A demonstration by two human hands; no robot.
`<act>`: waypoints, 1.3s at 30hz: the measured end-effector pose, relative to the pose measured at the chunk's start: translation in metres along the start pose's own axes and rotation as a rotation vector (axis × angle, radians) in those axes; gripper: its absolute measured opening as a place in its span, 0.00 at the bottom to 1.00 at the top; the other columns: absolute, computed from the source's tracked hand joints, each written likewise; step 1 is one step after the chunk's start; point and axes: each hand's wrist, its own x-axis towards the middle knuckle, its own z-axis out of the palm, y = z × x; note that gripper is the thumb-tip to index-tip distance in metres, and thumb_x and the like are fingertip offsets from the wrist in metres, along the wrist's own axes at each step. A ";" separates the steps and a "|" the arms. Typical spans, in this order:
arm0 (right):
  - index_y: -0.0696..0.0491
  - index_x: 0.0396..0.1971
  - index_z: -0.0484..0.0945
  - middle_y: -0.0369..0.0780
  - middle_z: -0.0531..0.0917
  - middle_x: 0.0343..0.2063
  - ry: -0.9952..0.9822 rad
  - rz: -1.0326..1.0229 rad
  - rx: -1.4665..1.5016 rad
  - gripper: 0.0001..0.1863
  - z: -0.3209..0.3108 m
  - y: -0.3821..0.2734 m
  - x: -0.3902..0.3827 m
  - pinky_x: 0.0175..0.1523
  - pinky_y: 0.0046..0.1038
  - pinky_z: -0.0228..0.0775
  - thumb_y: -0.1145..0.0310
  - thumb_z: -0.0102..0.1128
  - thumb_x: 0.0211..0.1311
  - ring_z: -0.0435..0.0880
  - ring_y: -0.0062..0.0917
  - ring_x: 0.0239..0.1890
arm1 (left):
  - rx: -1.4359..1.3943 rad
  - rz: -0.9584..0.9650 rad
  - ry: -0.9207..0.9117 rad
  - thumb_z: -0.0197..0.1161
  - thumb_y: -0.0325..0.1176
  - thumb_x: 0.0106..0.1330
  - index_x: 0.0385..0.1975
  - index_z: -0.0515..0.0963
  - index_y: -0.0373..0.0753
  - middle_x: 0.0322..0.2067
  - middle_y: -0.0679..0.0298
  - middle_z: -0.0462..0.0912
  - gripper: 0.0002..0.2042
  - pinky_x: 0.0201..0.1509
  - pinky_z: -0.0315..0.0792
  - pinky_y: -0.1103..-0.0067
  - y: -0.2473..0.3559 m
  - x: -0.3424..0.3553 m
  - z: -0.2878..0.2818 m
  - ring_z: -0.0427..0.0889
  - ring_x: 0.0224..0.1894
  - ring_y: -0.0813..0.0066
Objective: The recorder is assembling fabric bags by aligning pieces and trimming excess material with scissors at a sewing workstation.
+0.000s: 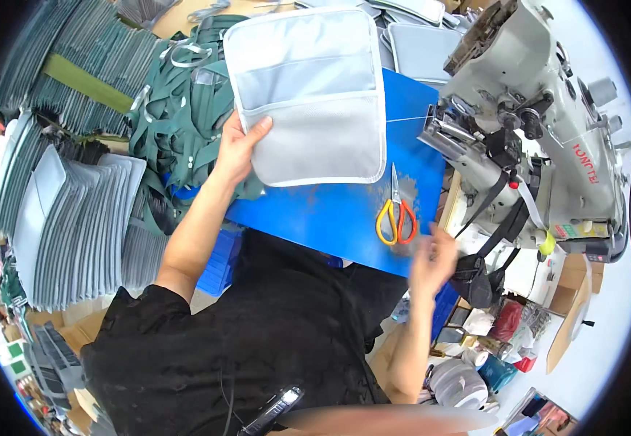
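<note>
My left hand (238, 151) grips the lower left edge of a grey fabric panel (315, 138), thumb on top. The panel has rounded corners, a pale bound rim and a pocket across it, and is held up above a blue tabletop (293, 218). A thin white thread runs from its right edge to the sewing machine (468, 131). My right hand (434, 261) is over the table's right front edge, smeared by motion, so its fingers cannot be read. Closest to it lies a pair of scissors (397, 216) with yellow and orange handles, blades pointing away.
Green straps (184, 116) are heaped left of the table. Tall stacks of grey panels (90, 225) and green panels (97, 51) stand farther left. More grey panels (421, 51) lie at the back. Black straps (500, 218) hang by the machine at right.
</note>
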 end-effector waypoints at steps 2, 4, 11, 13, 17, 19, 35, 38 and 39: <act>0.55 0.60 0.76 0.47 0.78 0.51 -0.193 -0.003 -0.100 0.28 0.034 -0.011 -0.003 0.59 0.38 0.73 0.75 0.71 0.58 0.82 0.43 0.51 | -0.028 0.015 0.001 0.69 0.30 0.69 0.60 0.75 0.35 0.53 0.62 0.84 0.21 0.60 0.73 0.74 0.002 0.000 0.002 0.81 0.53 0.74; 0.55 0.66 0.71 0.47 0.80 0.47 -0.354 0.128 -0.178 0.36 0.038 -0.006 0.003 0.54 0.37 0.76 0.74 0.73 0.55 0.83 0.40 0.47 | -0.006 0.020 0.004 0.69 0.30 0.69 0.60 0.75 0.35 0.53 0.62 0.84 0.21 0.60 0.73 0.74 0.004 -0.004 0.001 0.81 0.53 0.74; 0.59 0.76 0.56 0.33 0.82 0.34 -0.718 0.668 0.716 0.45 0.035 0.025 0.014 0.35 0.20 0.72 0.84 0.61 0.56 0.79 0.14 0.33 | 0.042 0.060 0.056 0.68 0.29 0.69 0.59 0.75 0.35 0.52 0.62 0.84 0.20 0.59 0.74 0.74 0.008 -0.003 0.009 0.82 0.52 0.74; 0.56 0.76 0.58 0.32 0.80 0.37 -0.678 0.633 0.757 0.43 0.032 -0.007 0.016 0.38 0.18 0.70 0.82 0.63 0.60 0.77 0.13 0.34 | 0.048 0.052 0.057 0.69 0.29 0.69 0.59 0.75 0.35 0.52 0.61 0.84 0.20 0.59 0.74 0.74 0.014 -0.008 0.010 0.82 0.52 0.73; 0.55 0.75 0.60 0.31 0.79 0.41 -0.553 0.402 0.781 0.41 0.028 -0.069 0.036 0.47 0.16 0.69 0.74 0.70 0.64 0.76 0.13 0.40 | 0.042 0.087 0.054 0.69 0.28 0.69 0.58 0.75 0.34 0.51 0.60 0.85 0.20 0.59 0.74 0.74 0.019 -0.001 0.011 0.83 0.52 0.72; 0.55 0.74 0.61 0.32 0.80 0.43 -0.545 0.406 0.795 0.41 0.031 -0.077 0.048 0.48 0.16 0.69 0.73 0.71 0.64 0.77 0.13 0.41 | 0.047 0.117 0.048 0.69 0.29 0.68 0.58 0.76 0.34 0.51 0.60 0.85 0.19 0.58 0.74 0.74 0.023 0.000 0.016 0.83 0.51 0.73; 0.48 0.66 0.72 0.45 0.87 0.49 -0.363 0.355 -0.068 0.36 0.032 -0.014 -0.005 0.47 0.33 0.81 0.60 0.75 0.58 0.90 0.35 0.42 | 1.196 0.440 -0.620 0.63 0.16 0.47 0.56 0.82 0.44 0.49 0.53 0.81 0.31 0.44 0.80 0.71 0.029 -0.113 0.036 0.83 0.44 0.54; 0.48 0.64 0.74 0.48 0.86 0.50 -0.400 0.286 -0.229 0.32 0.039 0.004 -0.004 0.51 0.40 0.79 0.61 0.73 0.59 0.87 0.44 0.49 | 1.410 0.282 -1.058 0.68 0.23 0.51 0.65 0.74 0.46 0.58 0.56 0.74 0.35 0.48 0.82 0.67 -0.006 -0.141 0.040 0.83 0.49 0.55; 0.46 0.63 0.75 0.49 0.86 0.50 -0.382 0.227 -0.259 0.31 0.041 0.008 -0.002 0.53 0.41 0.78 0.61 0.72 0.59 0.86 0.45 0.49 | 1.398 0.125 -1.132 0.72 0.28 0.53 0.67 0.72 0.49 0.61 0.56 0.72 0.36 0.50 0.82 0.65 -0.011 -0.141 0.040 0.83 0.51 0.55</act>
